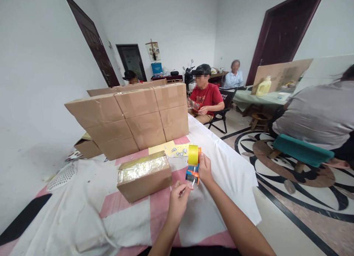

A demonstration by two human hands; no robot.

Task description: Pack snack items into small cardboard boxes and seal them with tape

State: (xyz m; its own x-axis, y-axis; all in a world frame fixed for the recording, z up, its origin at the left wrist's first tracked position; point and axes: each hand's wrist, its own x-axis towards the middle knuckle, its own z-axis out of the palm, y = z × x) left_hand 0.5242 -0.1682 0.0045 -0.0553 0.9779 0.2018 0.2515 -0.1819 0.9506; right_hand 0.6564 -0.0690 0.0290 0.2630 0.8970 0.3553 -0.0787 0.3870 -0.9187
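My right hand (205,168) grips a tape dispenser (193,172) with an orange and blue frame and a yellow roll of tape (193,155) on top. Just below it, my left hand (179,197) pinches the loose end of clear tape (193,183) between thumb and fingers. To the left of both hands a cardboard box (146,182) lies on the cloth, apart from them, with shiny tape along its top. Behind it, yellow sheets (162,148) and several small grey-white pieces (178,151) lie scattered.
Stacked cardboard boxes (143,118) form a wall across the table's far side. A pink-and-white cloth (132,226) covers the table. Beyond it sits a person in a red shirt (208,97); another in grey (315,108) sits at the right. An opened carton (87,147) stands at left.
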